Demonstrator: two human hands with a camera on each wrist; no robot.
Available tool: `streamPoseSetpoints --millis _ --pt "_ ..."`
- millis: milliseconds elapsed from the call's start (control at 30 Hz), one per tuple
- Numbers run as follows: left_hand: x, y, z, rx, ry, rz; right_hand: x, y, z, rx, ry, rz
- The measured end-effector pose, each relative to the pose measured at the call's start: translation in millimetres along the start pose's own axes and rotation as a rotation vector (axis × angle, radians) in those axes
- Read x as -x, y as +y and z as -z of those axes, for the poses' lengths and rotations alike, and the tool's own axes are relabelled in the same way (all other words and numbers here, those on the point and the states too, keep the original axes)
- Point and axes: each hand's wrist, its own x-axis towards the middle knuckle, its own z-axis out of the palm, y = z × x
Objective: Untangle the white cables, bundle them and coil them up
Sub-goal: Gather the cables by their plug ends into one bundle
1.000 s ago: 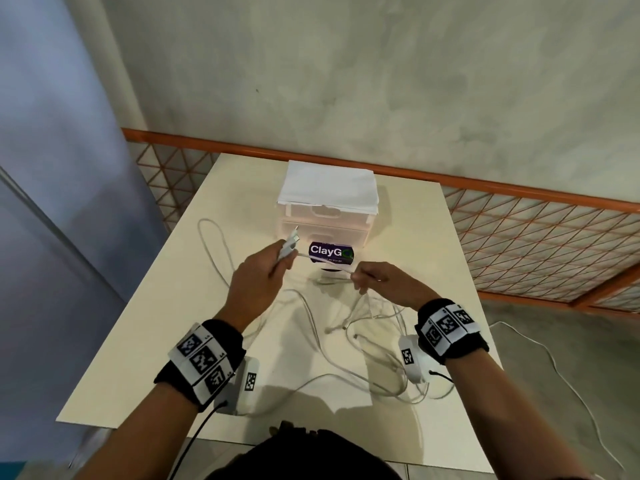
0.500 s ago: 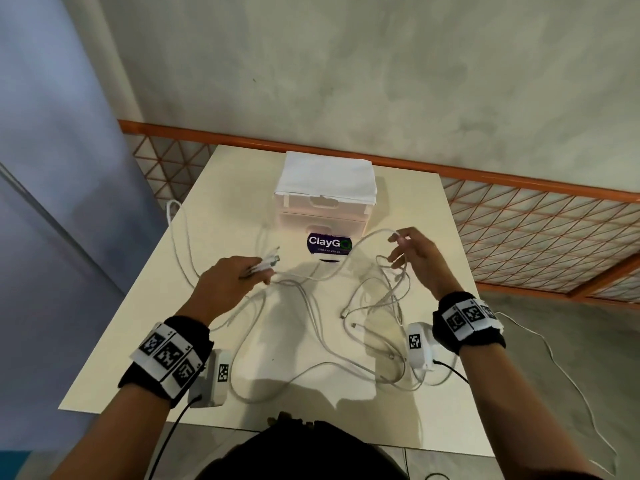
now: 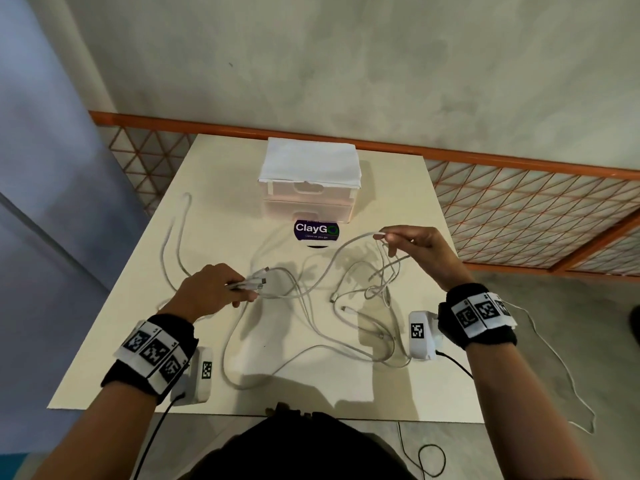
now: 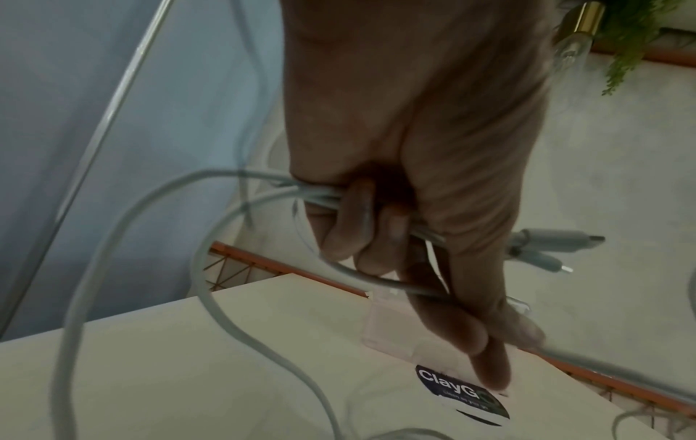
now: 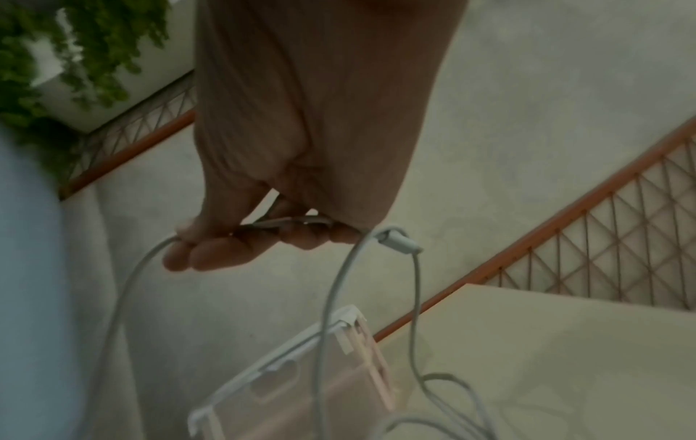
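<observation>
Several white cables (image 3: 322, 327) lie tangled across the cream table (image 3: 114, 341). My left hand (image 3: 221, 289) grips a bunch of them, with their plug ends (image 3: 258, 280) sticking out to the right; the left wrist view shows my fingers (image 4: 357, 226) curled round the strands (image 4: 263, 190) and the plugs (image 4: 553, 247). My right hand (image 3: 408, 239) is raised at the right and pinches one cable near its end (image 3: 379, 234), and loops hang below it. In the right wrist view the pinched cable (image 5: 132, 282) runs down from my fingertips (image 5: 211, 253), and a connector (image 5: 399, 241) dangles beside them.
A translucent two-drawer box (image 3: 310, 199) with a white cloth (image 3: 310, 164) on top stands at the table's far side, a round "ClayG" sticker (image 3: 316, 230) before it. An orange mesh railing (image 3: 519, 209) runs behind and to the right. A thin wire (image 3: 568, 372) trails on the floor.
My hands have drawn apart: the left went down and left with its bunch of plug ends, the right went right and up, pulling one cable out into a long arc.
</observation>
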Motion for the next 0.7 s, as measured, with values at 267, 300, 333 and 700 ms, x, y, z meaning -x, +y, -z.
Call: streamPoseSetpoints --millis 267,300,333,700 --pt "2 -3 1 -0.004 0.017 0.072 16 35 -6 0.383 0.106 -0.056" --pt "1 -3 2 0.003 0.013 0.069 18 39 -6 0.421 0.113 -0.07" --pt "1 -2 1 0.014 0.014 0.064 20 40 -6 0.42 0.117 -0.089" --pt "9 30 -24 0.073 -0.118 -0.036 12 19 -10 0.208 0.292 -0.019"
